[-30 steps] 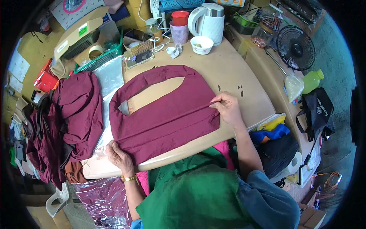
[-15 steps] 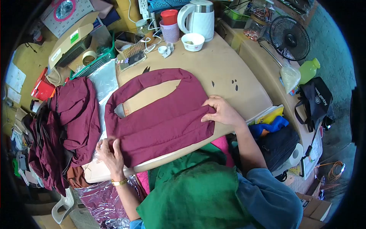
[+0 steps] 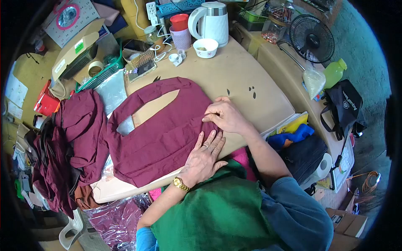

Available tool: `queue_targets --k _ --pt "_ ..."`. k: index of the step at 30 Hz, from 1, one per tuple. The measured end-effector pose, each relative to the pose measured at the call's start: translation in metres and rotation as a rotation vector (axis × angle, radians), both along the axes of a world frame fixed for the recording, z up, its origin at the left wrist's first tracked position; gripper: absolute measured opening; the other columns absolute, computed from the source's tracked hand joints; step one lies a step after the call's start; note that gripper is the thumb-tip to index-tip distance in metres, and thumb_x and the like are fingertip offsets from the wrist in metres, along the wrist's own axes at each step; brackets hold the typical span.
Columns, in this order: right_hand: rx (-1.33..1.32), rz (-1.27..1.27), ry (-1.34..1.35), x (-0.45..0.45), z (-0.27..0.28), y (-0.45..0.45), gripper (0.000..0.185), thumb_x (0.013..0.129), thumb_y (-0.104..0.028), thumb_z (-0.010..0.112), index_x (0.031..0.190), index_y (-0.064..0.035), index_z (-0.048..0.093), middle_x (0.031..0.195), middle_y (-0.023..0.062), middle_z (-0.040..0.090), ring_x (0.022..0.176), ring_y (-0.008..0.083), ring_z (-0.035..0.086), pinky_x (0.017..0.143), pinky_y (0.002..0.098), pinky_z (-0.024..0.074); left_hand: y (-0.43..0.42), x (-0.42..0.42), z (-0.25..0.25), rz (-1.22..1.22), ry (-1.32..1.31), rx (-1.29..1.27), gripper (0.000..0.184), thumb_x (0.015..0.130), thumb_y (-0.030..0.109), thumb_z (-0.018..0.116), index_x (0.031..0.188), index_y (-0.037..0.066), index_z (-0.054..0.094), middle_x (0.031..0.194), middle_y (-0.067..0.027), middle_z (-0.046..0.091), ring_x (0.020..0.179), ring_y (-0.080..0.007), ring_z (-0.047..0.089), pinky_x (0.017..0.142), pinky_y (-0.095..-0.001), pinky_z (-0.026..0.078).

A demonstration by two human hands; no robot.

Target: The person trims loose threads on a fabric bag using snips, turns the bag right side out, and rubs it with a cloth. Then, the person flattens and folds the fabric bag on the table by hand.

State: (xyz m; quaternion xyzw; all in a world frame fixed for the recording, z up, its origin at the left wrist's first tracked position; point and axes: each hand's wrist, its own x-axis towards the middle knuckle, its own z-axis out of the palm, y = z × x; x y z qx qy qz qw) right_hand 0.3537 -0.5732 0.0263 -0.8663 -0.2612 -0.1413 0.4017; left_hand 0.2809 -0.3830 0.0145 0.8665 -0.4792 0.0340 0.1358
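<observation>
A maroon fabric bag (image 3: 163, 134) lies flat on the table, its wide strap looped toward the far side. My left hand (image 3: 203, 157), with a gold watch at the wrist, rests with fingers stretched out on the bag's near right corner. Just beyond it, my right hand (image 3: 226, 115) pinches the fabric at the bag's right edge, thumb and fingers together. Part of that edge is hidden under my fingers. Further maroon cloth pieces (image 3: 86, 134) are heaped at the table's left side, touching or close to the bag.
A white kettle (image 3: 214, 25), a small bowl (image 3: 205, 49) and a purple cup (image 3: 181, 39) stand at the back of the brown table (image 3: 259, 75). Behind left is a green basket (image 3: 100, 77). A fan (image 3: 312, 37) stands far right. Plastic-wrapped maroon cloth (image 3: 115, 221) lies below the table.
My left hand has moved right, from the bag's left corner to its right one, and now lies flat. My right hand has shifted slightly left and up, with the bag's right edge drawn inward.
</observation>
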Motion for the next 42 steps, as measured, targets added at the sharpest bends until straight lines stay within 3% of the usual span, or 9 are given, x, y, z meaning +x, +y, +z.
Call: queue_targets --k 4,7,11,16,24,30,33,35,42 --pt "0.056 -0.023 0.111 0.007 -0.013 0.002 0.018 0.09 -0.018 0.068 0.083 -0.0022 0.069 0.063 0.0032 0.061 0.066 0.0182 0.055 0.08 0.0352 0.0439 0.005 -0.006 0.004 -0.143 0.278 -0.1 0.073 0.088 0.046 0.067 0.144 0.004 0.046 0.149 -0.0187 0.045 0.141 -0.0355 0.041 0.117 -0.0532 0.025" --pt "0.16 -0.058 0.523 0.009 -0.007 -0.013 0.022 0.083 -0.025 0.077 0.09 -0.0042 0.073 0.066 0.0095 0.064 0.068 0.0175 0.06 0.068 0.0347 0.0481 0.034 -0.003 0.042 -0.06 -0.012 -0.178 0.074 0.078 0.036 0.078 0.14 0.006 0.051 0.142 -0.0159 0.052 0.136 -0.0329 0.046 0.114 -0.0533 0.029" --pt "-0.054 0.133 0.433 0.0 0.033 -0.017 0.053 0.066 -0.029 0.089 0.108 -0.0031 0.07 0.081 0.0113 0.066 0.079 0.0227 0.061 0.076 0.0361 0.0485 0.1 0.004 0.089 0.672 -0.233 -0.033 0.08 0.059 0.027 0.09 0.13 0.01 0.059 0.123 -0.0124 0.063 0.118 -0.0291 0.059 0.106 -0.0507 0.034" --pt "-0.379 0.202 0.179 0.005 0.04 -0.025 0.039 0.067 -0.022 0.087 0.094 -0.0026 0.067 0.085 0.0092 0.063 0.087 0.0292 0.06 0.099 0.0409 0.0381 0.171 0.003 0.087 0.71 -0.004 0.169 0.044 0.058 0.017 0.084 0.095 0.006 0.063 0.086 -0.0116 0.067 0.088 -0.0309 0.064 0.094 -0.0451 0.037" --pt "-0.386 0.108 -0.163 -0.013 -0.004 -0.051 0.028 0.064 -0.008 0.082 0.079 -0.0052 0.058 0.075 0.0034 0.056 0.077 0.0241 0.059 0.092 0.0392 0.0393 0.196 -0.008 0.019 0.769 -0.107 -0.001 0.025 0.057 -0.005 0.065 0.073 0.01 0.053 0.071 -0.0075 0.055 0.071 -0.031 0.057 0.081 -0.0409 0.037" --pt "-0.265 0.057 -0.102 -0.015 0.006 -0.044 0.024 0.067 -0.01 0.081 0.076 -0.0049 0.059 0.073 0.0048 0.055 0.075 0.0242 0.058 0.092 0.0397 0.04 0.132 -0.026 0.035 0.769 -0.335 -0.437 0.031 0.068 0.004 0.072 0.096 0.011 0.06 0.092 -0.008 0.061 0.092 -0.0319 0.058 0.083 -0.0459 0.041" --pt "-0.21 0.11 0.01 -0.004 0.014 -0.036 0.031 0.072 -0.017 0.083 0.075 -0.0005 0.057 0.068 0.01 0.053 0.067 0.0272 0.055 0.079 0.0399 0.0441 0.084 -0.027 0.032 0.097 -0.058 -0.395 0.032 0.075 0.008 0.078 0.105 0.005 0.066 0.107 -0.0101 0.064 0.095 -0.0309 0.062 0.085 -0.0429 0.049" --pt "-0.199 0.032 0.354 0.0 0.014 -0.031 0.034 0.074 -0.027 0.083 0.078 -0.0016 0.062 0.065 0.0098 0.052 0.066 0.0281 0.052 0.077 0.0394 0.0429 0.034 -0.018 0.019 0.047 0.116 -0.381 0.036 0.083 0.009 0.072 0.117 0.003 0.064 0.112 -0.0117 0.063 0.106 -0.031 0.061 0.09 -0.0424 0.049" --pt "-0.21 0.051 0.186 0.018 -0.005 -0.025 0.04 0.078 -0.031 0.081 0.066 -0.0009 0.057 0.053 0.0122 0.045 0.051 0.0297 0.044 0.068 0.0386 0.0423 -0.01 -0.007 -0.021 0.033 0.076 -0.281 0.054 0.084 0.02 0.071 0.132 -0.002 0.058 0.135 -0.0161 0.059 0.12 -0.0315 0.057 0.099 -0.0415 0.044"
